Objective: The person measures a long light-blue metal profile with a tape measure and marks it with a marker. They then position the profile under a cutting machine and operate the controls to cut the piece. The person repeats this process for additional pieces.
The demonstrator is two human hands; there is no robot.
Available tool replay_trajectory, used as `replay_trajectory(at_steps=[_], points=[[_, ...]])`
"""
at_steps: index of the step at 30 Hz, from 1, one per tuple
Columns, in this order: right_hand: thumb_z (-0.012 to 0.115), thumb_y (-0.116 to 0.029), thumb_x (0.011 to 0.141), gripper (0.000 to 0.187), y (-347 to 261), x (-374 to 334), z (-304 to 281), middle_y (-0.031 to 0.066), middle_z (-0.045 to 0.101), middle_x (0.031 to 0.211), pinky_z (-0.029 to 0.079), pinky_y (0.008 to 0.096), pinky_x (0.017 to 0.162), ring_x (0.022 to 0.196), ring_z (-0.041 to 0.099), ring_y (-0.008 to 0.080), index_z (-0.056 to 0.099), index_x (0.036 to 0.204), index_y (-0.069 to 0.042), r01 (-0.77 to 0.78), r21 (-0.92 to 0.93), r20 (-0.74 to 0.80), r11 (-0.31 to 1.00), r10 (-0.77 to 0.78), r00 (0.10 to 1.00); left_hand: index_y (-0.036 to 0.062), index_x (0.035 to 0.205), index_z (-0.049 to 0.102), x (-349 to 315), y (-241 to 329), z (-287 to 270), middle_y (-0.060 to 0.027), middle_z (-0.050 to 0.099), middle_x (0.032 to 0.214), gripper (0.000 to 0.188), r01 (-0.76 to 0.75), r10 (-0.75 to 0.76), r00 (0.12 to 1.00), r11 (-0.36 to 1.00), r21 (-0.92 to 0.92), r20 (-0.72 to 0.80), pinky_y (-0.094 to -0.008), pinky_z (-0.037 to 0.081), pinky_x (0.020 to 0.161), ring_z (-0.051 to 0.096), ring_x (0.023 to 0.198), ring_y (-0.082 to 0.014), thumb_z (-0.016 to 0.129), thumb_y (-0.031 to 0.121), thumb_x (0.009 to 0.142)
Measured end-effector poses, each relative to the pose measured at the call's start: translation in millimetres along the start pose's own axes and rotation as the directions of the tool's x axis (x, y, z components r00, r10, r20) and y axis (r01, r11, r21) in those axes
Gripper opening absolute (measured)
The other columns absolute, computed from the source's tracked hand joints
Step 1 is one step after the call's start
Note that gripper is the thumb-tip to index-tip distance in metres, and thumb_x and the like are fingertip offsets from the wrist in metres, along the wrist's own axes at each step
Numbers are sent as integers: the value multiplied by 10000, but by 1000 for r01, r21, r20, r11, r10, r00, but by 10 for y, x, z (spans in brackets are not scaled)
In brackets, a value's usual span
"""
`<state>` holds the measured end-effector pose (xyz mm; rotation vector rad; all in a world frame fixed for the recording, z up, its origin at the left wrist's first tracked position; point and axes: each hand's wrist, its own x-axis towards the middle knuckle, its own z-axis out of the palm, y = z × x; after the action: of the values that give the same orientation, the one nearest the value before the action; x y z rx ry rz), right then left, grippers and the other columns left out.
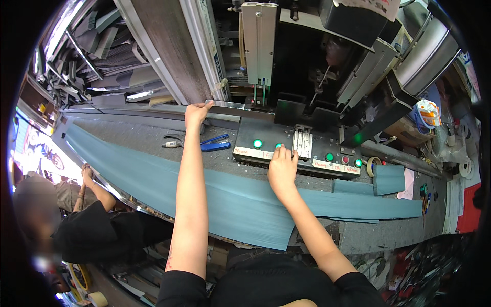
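Observation:
My left hand (195,115) is closed at the end of a thin shiny strip (227,104), which runs right toward the machine's clamp post (259,46). Some of its fingers are hidden behind the hand. My right hand (283,166) rests on the black control box (250,128), fingertips at a lit green button (279,146) left of a small metal switch block (303,142); it holds nothing and its fingers are somewhat apart. Beneath my forearms lie long blue-green slats (245,204) across the bench. Between the hands are blue-handled pliers or cutters (216,147).
Grey-handled pliers (173,141) lie left of my left forearm. A tape roll (374,166) and a short blue-green piece (389,180) sit at the right. Cut strips fill a rack (112,61) at the back left. A co-worker (102,225) stands at the left, hands by the slats.

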<state>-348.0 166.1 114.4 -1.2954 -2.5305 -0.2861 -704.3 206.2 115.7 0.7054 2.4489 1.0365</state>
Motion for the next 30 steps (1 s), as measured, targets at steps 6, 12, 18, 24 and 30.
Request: replay_trajectory(at_steps=[6,12,18,24,30], points=[[592,-86,816,419,37,10,-131,189,574,1304,343,497,1073,1158,535,281,619,1207,61,-28,129,13,991,27,1000,146,1076,769,-222,166,-65,-116,744,1060,516,1,0,998,1000,14,-67,-391,510,915,698,1026,-258,805,538,743],[639,-73,769,505,-247,132,-68,143,538,1359,321,512,1091,1277,482,305,578,1263,15,69,326,49,943,-90,995,135,1042,768,-556,370,-57,-141,728,1064,448,-43,109,953,972,232,-281,-423,478,902,682,1018,-311,772,495,775],[592,-41,800,483,-224,161,-77,150,526,1383,336,501,1082,1258,503,314,577,1280,13,93,306,19,947,-104,994,83,982,767,-563,328,5,-138,696,1087,370,-245,382,871,883,401,-310,-472,385,952,638,1049,-308,734,419,830],[567,-14,819,516,367,2,-374,189,495,1395,347,452,1090,1276,482,330,513,1331,11,-113,728,-40,676,208,977,50,989,762,-741,450,103,-138,584,1295,277,-267,374,869,906,329,-323,-481,283,1061,507,1252,-289,619,278,926],[497,-146,993,417,2037,-180,-190,142,512,1378,358,389,1071,1232,508,252,465,1381,5,-271,885,-255,380,880,400,36,1160,694,-1485,725,834,-239,465,1401,345,-393,453,866,879,271,-212,-538,196,1139,336,1388,-377,602,278,932]])
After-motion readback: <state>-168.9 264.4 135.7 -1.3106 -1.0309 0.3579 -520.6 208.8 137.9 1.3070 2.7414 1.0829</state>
